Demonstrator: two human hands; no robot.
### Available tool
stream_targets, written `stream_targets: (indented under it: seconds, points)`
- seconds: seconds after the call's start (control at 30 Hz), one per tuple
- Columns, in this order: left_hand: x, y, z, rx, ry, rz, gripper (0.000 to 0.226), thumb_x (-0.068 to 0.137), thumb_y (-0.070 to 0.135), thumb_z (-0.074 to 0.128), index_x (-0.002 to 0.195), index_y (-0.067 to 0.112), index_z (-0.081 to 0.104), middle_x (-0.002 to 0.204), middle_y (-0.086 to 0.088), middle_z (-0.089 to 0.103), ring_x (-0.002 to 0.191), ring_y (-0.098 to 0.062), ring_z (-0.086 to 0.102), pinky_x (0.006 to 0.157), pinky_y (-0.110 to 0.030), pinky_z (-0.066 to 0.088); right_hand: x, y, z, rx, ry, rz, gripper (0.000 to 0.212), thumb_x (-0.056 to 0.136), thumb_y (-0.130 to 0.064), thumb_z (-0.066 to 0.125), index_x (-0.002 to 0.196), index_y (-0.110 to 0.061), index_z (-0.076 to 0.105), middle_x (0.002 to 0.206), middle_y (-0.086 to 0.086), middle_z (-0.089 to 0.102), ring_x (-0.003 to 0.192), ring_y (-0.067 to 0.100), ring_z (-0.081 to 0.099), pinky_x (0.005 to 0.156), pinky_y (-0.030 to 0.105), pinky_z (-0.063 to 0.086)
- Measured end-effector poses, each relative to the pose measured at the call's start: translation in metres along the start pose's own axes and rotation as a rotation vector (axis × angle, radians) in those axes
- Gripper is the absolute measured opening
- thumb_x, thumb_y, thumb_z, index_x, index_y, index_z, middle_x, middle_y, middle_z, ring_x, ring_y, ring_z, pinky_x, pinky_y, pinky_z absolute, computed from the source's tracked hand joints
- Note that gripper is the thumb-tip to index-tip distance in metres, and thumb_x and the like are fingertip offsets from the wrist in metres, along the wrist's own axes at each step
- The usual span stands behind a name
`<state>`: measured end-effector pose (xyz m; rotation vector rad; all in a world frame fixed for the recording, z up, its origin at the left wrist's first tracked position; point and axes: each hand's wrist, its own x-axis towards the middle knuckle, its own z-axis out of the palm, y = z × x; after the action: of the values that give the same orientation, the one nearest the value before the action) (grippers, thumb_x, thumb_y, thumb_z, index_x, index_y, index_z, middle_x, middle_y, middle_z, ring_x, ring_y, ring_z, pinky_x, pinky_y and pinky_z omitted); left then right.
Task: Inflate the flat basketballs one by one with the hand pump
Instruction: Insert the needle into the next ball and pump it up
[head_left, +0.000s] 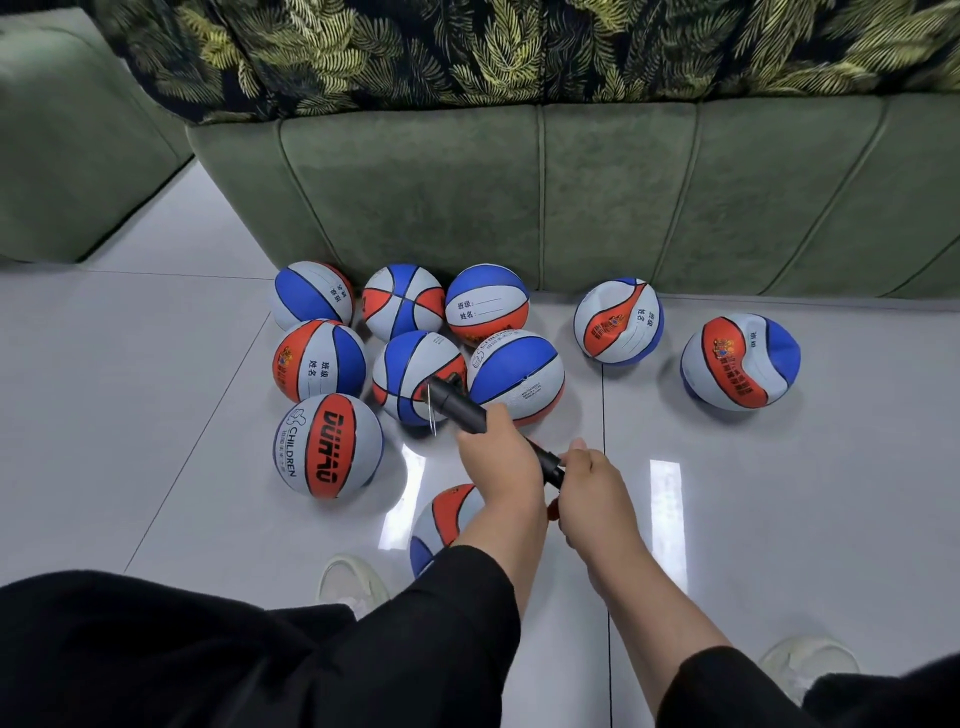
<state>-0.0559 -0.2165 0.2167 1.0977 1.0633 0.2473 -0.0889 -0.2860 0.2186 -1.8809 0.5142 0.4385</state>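
Left hand (496, 449) gripped black pump (460, 402) round its barrel. Right hand (589, 480) held pump handle end, fingers curled round it. Pump was up in air, over floor (156, 415). Ball (444, 519) lay under both arms. Seven round balls (327, 447) sat bunched by green sofa (571, 197). Two dented flat balls (740, 361) lay apart, off to right.

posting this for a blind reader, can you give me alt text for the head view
Both hands hold a black hand pump above a grey tiled floor: the left hand grips its barrel, the right hand its handle end. Blue, orange and grey basketballs lie by a green sofa; two on the right, one and another, look dented.
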Motion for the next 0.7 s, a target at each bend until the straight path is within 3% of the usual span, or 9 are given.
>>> stream_targets:
  seconds: [0.13, 0.23, 0.37, 0.57, 0.7]
  points:
    - [0.006, 0.002, -0.002, 0.004, -0.010, -0.004, 0.023, 0.095, 0.025, 0.060, 0.115, 0.013, 0.061, 0.096, -0.021, 0.071, 0.075, -0.026, 0.064, 0.065, -0.033, 0.053, -0.002, -0.001, -0.002, -0.011, -0.032, -0.013, 0.041, 0.107, -0.047, 0.027, 0.095, -0.021, 0.056, 0.091, 0.016, 0.071, 0.073, 0.027, 0.057, 0.074, 0.042, 0.048]
    - [0.013, 0.012, -0.005, 0.007, -0.006, -0.024, 0.021, 0.097, 0.026, 0.060, 0.113, 0.013, 0.060, 0.085, -0.008, 0.060, 0.070, -0.020, 0.056, 0.060, -0.029, 0.047, -0.005, 0.000, -0.009, -0.006, -0.048, -0.024, 0.035, 0.108, -0.043, 0.029, 0.098, -0.025, 0.058, 0.081, 0.014, 0.072, 0.055, 0.015, 0.055, 0.071, 0.036, 0.044]
    - [0.031, 0.022, -0.012, -0.031, 0.082, -0.015, 0.021, 0.097, 0.029, 0.059, 0.112, 0.014, 0.059, 0.087, -0.004, 0.059, 0.072, -0.019, 0.058, 0.061, -0.029, 0.046, -0.005, 0.009, -0.016, -0.026, -0.058, -0.033, 0.037, 0.108, -0.042, 0.029, 0.109, -0.022, 0.060, 0.094, 0.013, 0.071, 0.039, 0.002, 0.051, 0.077, 0.038, 0.045]
    - [0.000, 0.012, -0.001, -0.036, 0.027, -0.018, 0.014, 0.098, 0.022, 0.058, 0.108, 0.013, 0.058, 0.083, -0.004, 0.055, 0.069, -0.019, 0.054, 0.062, -0.030, 0.046, -0.001, 0.002, -0.012, -0.020, 0.000, -0.031, 0.034, 0.108, -0.040, 0.028, 0.103, -0.025, 0.058, 0.090, 0.012, 0.072, 0.076, 0.022, 0.063, 0.087, 0.042, 0.050]
    - [-0.008, 0.004, 0.002, -0.033, 0.041, -0.020, 0.026, 0.098, 0.019, 0.058, 0.119, 0.004, 0.060, 0.085, -0.005, 0.059, 0.069, -0.019, 0.056, 0.061, -0.030, 0.045, 0.000, -0.003, -0.006, -0.021, 0.019, -0.040, 0.035, 0.107, -0.040, 0.029, 0.095, -0.022, 0.056, 0.090, 0.013, 0.069, 0.091, 0.035, 0.064, 0.086, 0.047, 0.051]
